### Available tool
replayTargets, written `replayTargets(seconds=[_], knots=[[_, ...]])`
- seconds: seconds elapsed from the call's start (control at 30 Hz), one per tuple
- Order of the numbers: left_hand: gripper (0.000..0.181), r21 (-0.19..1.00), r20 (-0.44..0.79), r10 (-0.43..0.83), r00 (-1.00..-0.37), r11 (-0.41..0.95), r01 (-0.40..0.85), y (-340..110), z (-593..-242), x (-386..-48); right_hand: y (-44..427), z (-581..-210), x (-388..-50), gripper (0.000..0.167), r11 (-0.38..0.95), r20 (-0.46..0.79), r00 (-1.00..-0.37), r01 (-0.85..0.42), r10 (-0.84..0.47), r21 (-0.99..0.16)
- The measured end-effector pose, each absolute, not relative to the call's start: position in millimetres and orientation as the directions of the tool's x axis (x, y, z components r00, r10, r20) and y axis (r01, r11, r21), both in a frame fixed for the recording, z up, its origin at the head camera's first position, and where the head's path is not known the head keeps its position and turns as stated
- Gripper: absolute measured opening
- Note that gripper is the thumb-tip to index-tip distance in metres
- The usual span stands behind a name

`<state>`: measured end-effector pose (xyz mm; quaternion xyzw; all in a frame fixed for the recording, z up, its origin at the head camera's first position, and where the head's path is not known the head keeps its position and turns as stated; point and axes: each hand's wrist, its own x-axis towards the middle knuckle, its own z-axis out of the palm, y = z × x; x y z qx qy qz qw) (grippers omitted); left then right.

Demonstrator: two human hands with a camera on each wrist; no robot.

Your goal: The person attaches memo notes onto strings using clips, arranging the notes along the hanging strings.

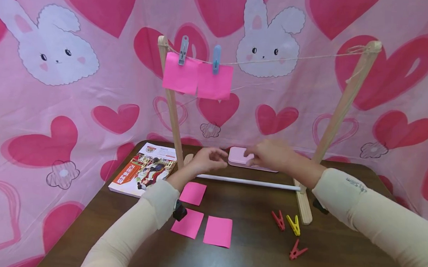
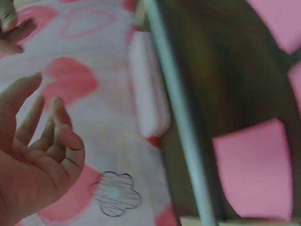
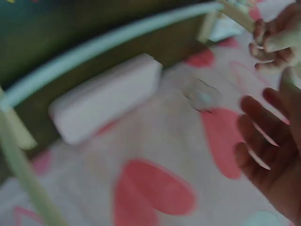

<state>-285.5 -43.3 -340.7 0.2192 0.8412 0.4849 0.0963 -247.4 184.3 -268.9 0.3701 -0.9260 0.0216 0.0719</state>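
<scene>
My left hand (image 1: 210, 160) is in the air above the white rod, its fingers loosely bent around nothing. To its right my right hand (image 1: 272, 155) hovers in front of the pink case (image 1: 237, 155), fingers relaxed and holding nothing. Two pink paper squares (image 1: 182, 74) hang side by side on the string, under a grey clothespin (image 1: 183, 50) and a blue clothespin (image 1: 216, 60). On the table lie three more pink sheets (image 1: 218, 231). Two red clothespins (image 1: 278, 220) and a yellow clothespin (image 1: 293, 225) lie at the right.
Two wooden posts (image 1: 340, 111) hold the string (image 1: 285, 61) above the dark table (image 1: 251, 254), with a white rod (image 1: 251, 182) low between them. A book (image 1: 144, 174) lies at the left. A pink curtain with hearts and rabbits (image 1: 123, 77) hangs behind.
</scene>
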Motion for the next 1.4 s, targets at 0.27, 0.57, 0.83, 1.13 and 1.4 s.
replayTargets(seconds=[0.27, 0.57, 0.83, 1.13, 1.4], knots=[[0.039, 0.451, -0.167, 0.651, -0.741, 0.718, 0.53, -49, -383, -253, 226, -328, -235, 0.033, 0.796, -0.153, -0.781, -0.594, -0.605, -0.115], [0.057, 0.183, -0.273, 0.656, -0.703, 0.753, 0.632, -41, -412, -216, 247, -379, -213, 0.033, 0.92, -0.222, -0.893, -0.386, -0.392, -0.072], [0.062, 0.112, -0.276, 0.638, -0.719, 0.764, 0.635, -38, -422, -204, 246, -411, -200, 0.042, 0.962, -0.251, -0.929, -0.257, -0.271, -0.089], [0.064, 0.072, -0.254, 0.635, -0.73, 0.765, 0.641, -39, -426, -199, 239, -420, -191, 0.046, 0.978, -0.16, -0.966, -0.194, -0.205, -0.08], [0.062, 0.089, -0.249, 0.631, -0.735, 0.77, 0.631, -39, -425, -195, 237, -419, -188, 0.043, 0.984, -0.144, -0.974, -0.164, -0.172, -0.069]])
